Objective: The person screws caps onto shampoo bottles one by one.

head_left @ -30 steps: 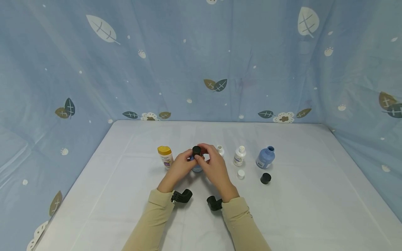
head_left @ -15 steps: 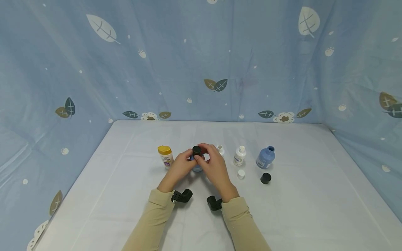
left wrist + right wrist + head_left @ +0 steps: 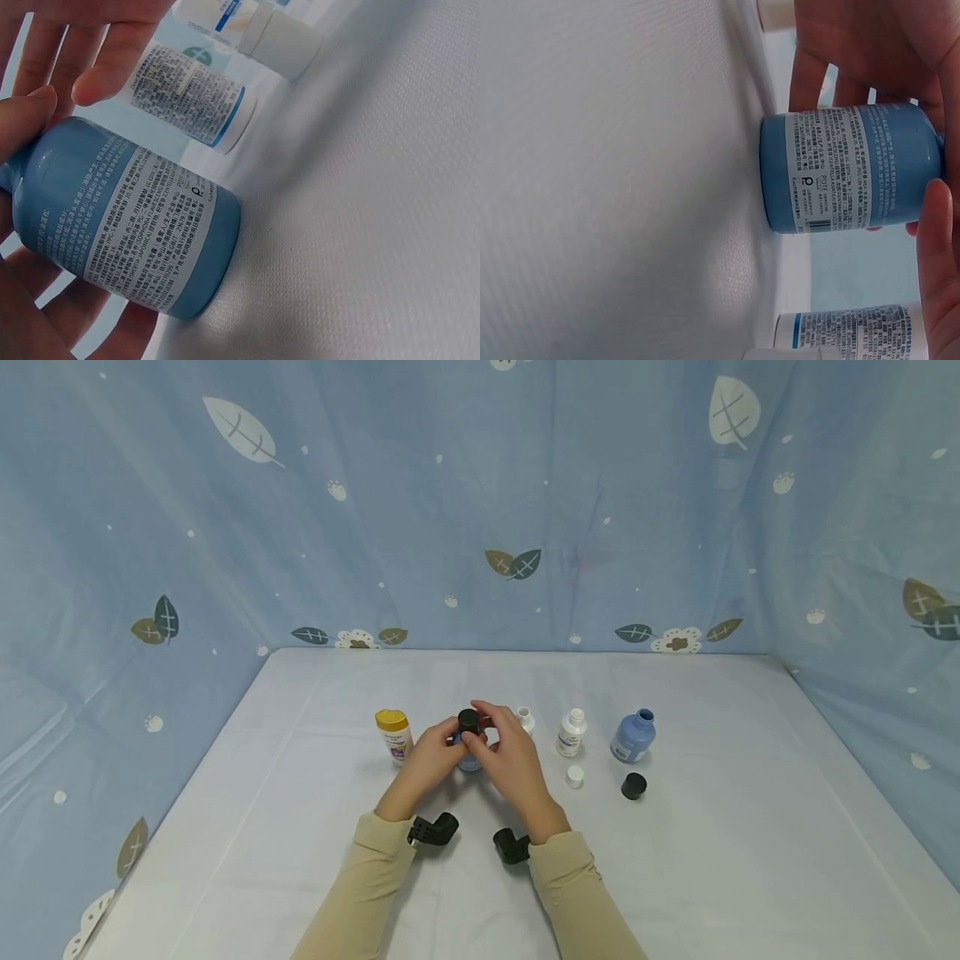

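Between both hands a blue bottle [image 3: 470,764] with a black cap [image 3: 468,718] on top stands upright on the white cloth. My left hand [image 3: 431,756] grips its upper part, fingers curled along the far side in the right wrist view. With thumb and fingers, my right hand [image 3: 516,758] pinches at the black cap from the right. A printed label covers much of the blue bottle [image 3: 150,225] in the left wrist view; its neck lies hidden by the fingers. Close behind the right hand is an uncapped white bottle [image 3: 525,717], partly covered.
A white bottle with a yellow cap [image 3: 393,737] stands left. To the right are another uncapped white bottle [image 3: 572,735] and an uncapped blue bottle [image 3: 633,739]. In front of these lie a white cap [image 3: 574,777] and a black cap [image 3: 633,786]. A patterned blue curtain [image 3: 450,510] surrounds the table.
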Action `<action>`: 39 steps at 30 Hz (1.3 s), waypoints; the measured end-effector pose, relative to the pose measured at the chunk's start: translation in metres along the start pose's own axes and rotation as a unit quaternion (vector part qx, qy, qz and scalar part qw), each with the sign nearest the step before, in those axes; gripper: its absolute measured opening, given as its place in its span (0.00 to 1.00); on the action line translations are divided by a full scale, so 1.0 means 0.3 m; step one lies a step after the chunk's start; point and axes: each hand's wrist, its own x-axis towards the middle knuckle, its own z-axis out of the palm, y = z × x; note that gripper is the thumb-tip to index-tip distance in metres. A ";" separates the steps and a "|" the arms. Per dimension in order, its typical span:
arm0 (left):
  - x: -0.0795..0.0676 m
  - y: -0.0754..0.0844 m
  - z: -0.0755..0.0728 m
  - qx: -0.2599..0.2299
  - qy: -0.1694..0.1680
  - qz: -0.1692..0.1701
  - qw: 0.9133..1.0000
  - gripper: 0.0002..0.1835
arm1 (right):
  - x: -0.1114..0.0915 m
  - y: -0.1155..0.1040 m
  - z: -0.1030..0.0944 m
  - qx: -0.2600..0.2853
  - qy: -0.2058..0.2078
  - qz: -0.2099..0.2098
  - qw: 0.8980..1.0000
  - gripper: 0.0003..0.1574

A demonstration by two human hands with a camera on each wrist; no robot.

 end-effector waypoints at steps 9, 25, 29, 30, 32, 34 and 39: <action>-0.047 0.117 -0.024 0.001 -0.009 0.002 1.000 0.14 | -0.003 -0.005 -0.007 -0.003 -0.015 0.000 1.000 0.24; -0.003 0.002 0.000 0.000 -0.002 0.008 1.000 0.13 | -0.001 0.001 -0.001 -0.008 0.000 0.002 1.000 0.22; -0.001 0.003 -0.001 0.001 -0.004 0.002 1.000 0.11 | -0.001 0.000 -0.002 -0.005 -0.002 0.010 1.000 0.22; 0.000 0.003 -0.001 0.000 -0.005 0.001 1.000 0.11 | -0.001 0.000 -0.002 -0.005 -0.003 0.013 1.000 0.23; -0.001 0.005 -0.001 -0.001 -0.007 -0.002 1.000 0.10 | -0.001 -0.001 -0.003 -0.005 -0.004 0.018 1.000 0.23; -0.001 0.005 -0.002 -0.003 -0.007 -0.002 1.000 0.10 | 0.000 -0.002 -0.004 -0.004 -0.003 0.022 1.000 0.23; -0.001 0.005 -0.002 -0.007 -0.008 0.001 1.000 0.10 | 0.002 -0.005 -0.005 -0.002 -0.001 0.019 1.000 0.23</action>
